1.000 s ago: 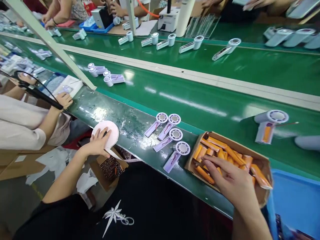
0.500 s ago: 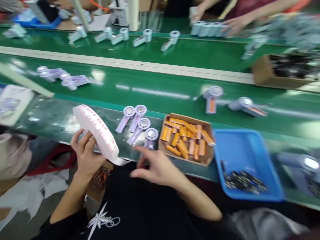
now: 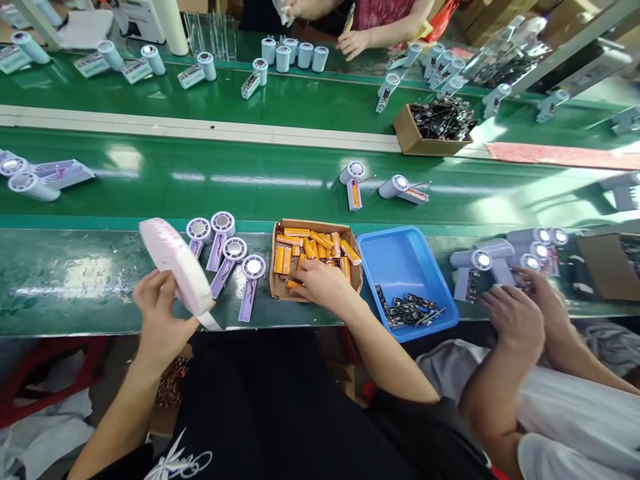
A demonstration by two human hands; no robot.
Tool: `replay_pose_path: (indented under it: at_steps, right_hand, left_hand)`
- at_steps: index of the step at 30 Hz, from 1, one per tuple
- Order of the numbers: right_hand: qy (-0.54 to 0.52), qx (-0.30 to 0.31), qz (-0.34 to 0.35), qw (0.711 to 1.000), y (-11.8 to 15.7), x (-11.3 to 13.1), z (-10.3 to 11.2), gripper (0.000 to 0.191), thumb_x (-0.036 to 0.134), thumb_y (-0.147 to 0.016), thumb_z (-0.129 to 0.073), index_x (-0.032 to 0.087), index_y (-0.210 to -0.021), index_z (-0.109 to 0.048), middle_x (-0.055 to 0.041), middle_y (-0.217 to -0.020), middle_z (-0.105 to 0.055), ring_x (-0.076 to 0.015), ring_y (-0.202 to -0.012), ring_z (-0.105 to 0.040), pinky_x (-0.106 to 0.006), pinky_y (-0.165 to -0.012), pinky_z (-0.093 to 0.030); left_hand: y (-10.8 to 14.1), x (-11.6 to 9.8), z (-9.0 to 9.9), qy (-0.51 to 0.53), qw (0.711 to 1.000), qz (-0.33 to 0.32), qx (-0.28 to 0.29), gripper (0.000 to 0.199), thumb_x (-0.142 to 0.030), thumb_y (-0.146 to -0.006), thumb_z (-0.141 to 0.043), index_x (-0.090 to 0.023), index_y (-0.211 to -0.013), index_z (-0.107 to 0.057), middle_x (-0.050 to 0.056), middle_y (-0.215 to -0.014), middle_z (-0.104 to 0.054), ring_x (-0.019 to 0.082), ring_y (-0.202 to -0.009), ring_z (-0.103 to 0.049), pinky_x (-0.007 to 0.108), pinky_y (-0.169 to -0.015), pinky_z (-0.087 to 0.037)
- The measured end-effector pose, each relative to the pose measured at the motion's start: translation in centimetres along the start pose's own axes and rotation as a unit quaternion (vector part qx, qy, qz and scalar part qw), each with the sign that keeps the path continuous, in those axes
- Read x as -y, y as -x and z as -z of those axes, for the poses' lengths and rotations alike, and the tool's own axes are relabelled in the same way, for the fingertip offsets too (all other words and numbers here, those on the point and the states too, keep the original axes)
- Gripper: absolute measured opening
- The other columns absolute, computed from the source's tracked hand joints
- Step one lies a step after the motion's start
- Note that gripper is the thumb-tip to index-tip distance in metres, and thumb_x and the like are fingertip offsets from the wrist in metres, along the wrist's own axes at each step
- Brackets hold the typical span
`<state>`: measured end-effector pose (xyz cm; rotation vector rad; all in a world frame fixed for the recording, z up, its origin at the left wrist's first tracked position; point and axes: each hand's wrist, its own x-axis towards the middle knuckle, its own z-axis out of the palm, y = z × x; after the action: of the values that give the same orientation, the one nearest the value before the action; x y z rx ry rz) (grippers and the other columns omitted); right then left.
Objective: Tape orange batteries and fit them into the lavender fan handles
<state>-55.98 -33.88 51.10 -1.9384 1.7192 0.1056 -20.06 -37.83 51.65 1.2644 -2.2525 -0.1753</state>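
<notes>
My left hand [image 3: 163,313] grips a wide roll of white tape [image 3: 180,263] with pinkish marks, tilted above the bench edge. A loose strip of it hangs near my fingers. My right hand [image 3: 325,287] reaches into a shallow cardboard box [image 3: 316,223] of orange-wrapped batteries [image 3: 310,248]. Its fingers are closed at an orange battery [image 3: 294,284] near the box's front left; part of the grip is hidden. Between my hands lie several lilac handheld fan housings [image 3: 235,250], round heads facing up and handles open.
Right of the box sits a blue tray [image 3: 400,260] with small circuit boards [image 3: 410,310]. A co-worker's hands [image 3: 520,313] handle lilac housings farther right. Across the green conveyor [image 3: 280,190], another person's hand [image 3: 354,43] is near pale blue housings [image 3: 300,55]. A parts carton [image 3: 425,143] stands on the divider.
My right hand has moved from beside the tape roll into the battery box. The left hand still holds the roll. The view has swung right, bringing the neighbouring co-worker's hands into sight.
</notes>
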Motion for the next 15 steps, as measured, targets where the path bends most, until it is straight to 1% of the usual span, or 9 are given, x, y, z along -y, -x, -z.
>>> replay_pose_path:
  at_steps: [4, 6, 7, 8, 10, 11, 12, 13, 15]
  right_hand:
    - [-0.024, 0.035, 0.055, 0.998, -1.3, -1.5, 0.5, 0.021, 0.031, -0.094, -0.08, 0.019, -0.11, -0.084, -0.0114, -0.116, -0.072, -0.0251, -0.109, -0.073, -0.031, -0.092, -0.06]
    - [-0.141, -0.032, 0.103, 0.984, -0.7, -1.9, 0.7, 0.02, 0.033, -0.092, -0.082, 0.021, -0.107, -0.083, -0.0091, -0.118, -0.073, -0.0221, -0.112, -0.073, -0.032, -0.1, -0.06]
    - [-0.247, -0.088, 0.124, 0.957, -0.1, -2.0, 0.9, 0.021, 0.037, -0.09, -0.085, 0.021, -0.103, -0.081, -0.009, -0.119, -0.074, -0.0216, -0.113, -0.073, -0.033, -0.102, -0.06]
    - [-0.369, -0.145, 0.136, 0.908, 0.5, -1.9, 1.0, 0.026, 0.041, -0.088, -0.087, 0.02, -0.098, -0.078, -0.0094, -0.119, -0.075, -0.0217, -0.111, -0.075, -0.035, -0.1, -0.062]
    - [-0.582, -0.213, 0.126, 0.775, 1.8, -1.1, 1.3, 0.038, 0.048, -0.082, -0.092, 0.019, -0.091, -0.069, -0.0096, -0.11, -0.079, -0.0226, -0.096, -0.079, -0.037, -0.086, -0.067]
    - [-0.642, -0.212, 0.108, 0.729, 2.3, -0.3, 1.4, 0.043, 0.05, -0.079, -0.094, 0.02, -0.093, -0.067, -0.0083, -0.103, -0.08, -0.0227, -0.087, -0.079, -0.036, -0.078, -0.068]
    - [-0.675, -0.202, 0.086, 0.704, 2.6, 0.5, 1.4, 0.046, 0.05, -0.077, -0.096, 0.02, -0.098, -0.067, -0.007, -0.096, -0.081, -0.0231, -0.082, -0.08, -0.035, -0.072, -0.069]
    - [-0.686, -0.19, 0.067, 0.699, 2.8, 1.3, 1.5, 0.049, 0.049, -0.075, -0.097, 0.021, -0.102, -0.068, -0.0064, -0.093, -0.081, -0.0237, -0.081, -0.08, -0.035, -0.07, -0.069]
    - [-0.671, -0.176, 0.04, 0.719, 2.6, 2.7, 1.5, 0.053, 0.049, -0.074, -0.097, 0.02, -0.111, -0.071, -0.0065, -0.092, -0.081, -0.0243, -0.086, -0.081, -0.033, -0.075, -0.07]
  left_hand:
    - [-1.1, -1.9, -1.1, -0.045, 0.996, -0.074, -0.002, 0.072, -0.013, -0.077, -0.074, -0.021, -0.145, -0.05, 0.017, -0.132, -0.059, 0.041, -0.136, -0.044, 0.056, -0.114, -0.042]
    - [-1.2, -2.4, -1.1, -0.06, 0.995, -0.085, 0.004, 0.069, -0.008, -0.075, -0.071, -0.02, -0.14, -0.053, 0.017, -0.13, -0.06, 0.041, -0.135, -0.043, 0.054, -0.113, -0.042]
    - [-1.2, -2.5, -1.0, -0.068, 0.994, -0.089, 0.006, 0.067, -0.007, -0.074, -0.07, -0.019, -0.138, -0.054, 0.017, -0.129, -0.061, 0.04, -0.134, -0.043, 0.053, -0.112, -0.043]
    - [-1.2, -2.7, -0.9, -0.075, 0.993, -0.093, 0.008, 0.066, -0.005, -0.073, -0.069, -0.018, -0.136, -0.055, 0.017, -0.128, -0.062, 0.04, -0.133, -0.043, 0.052, -0.111, -0.043]
    - [-1.1, -3.1, -0.7, -0.087, 0.991, -0.102, 0.013, 0.065, -0.003, -0.073, -0.068, -0.017, -0.135, -0.058, 0.016, -0.126, -0.063, 0.039, -0.131, -0.044, 0.051, -0.109, -0.043]
    - [-1.1, -3.4, -0.6, -0.091, 0.99, -0.108, 0.014, 0.064, -0.003, -0.073, -0.069, -0.017, -0.135, -0.058, 0.016, -0.126, -0.064, 0.038, -0.13, -0.044, 0.05, -0.109, -0.043]
    - [-1.1, -3.6, -0.6, -0.097, 0.988, -0.116, 0.015, 0.064, -0.002, -0.074, -0.07, -0.017, -0.135, -0.059, 0.015, -0.125, -0.065, 0.038, -0.129, -0.045, 0.049, -0.108, -0.042]
    - [-1.1, -3.9, -0.6, -0.105, 0.987, -0.124, 0.015, 0.063, -0.002, -0.075, -0.071, -0.017, -0.136, -0.06, 0.015, -0.125, -0.066, 0.037, -0.128, -0.045, 0.049, -0.108, -0.042]
    - [-1.3, -4.3, -0.5, -0.124, 0.983, -0.137, 0.018, 0.063, -0.003, -0.078, -0.073, -0.018, -0.137, -0.062, 0.013, -0.125, -0.068, 0.036, -0.126, -0.046, 0.049, -0.109, -0.041]
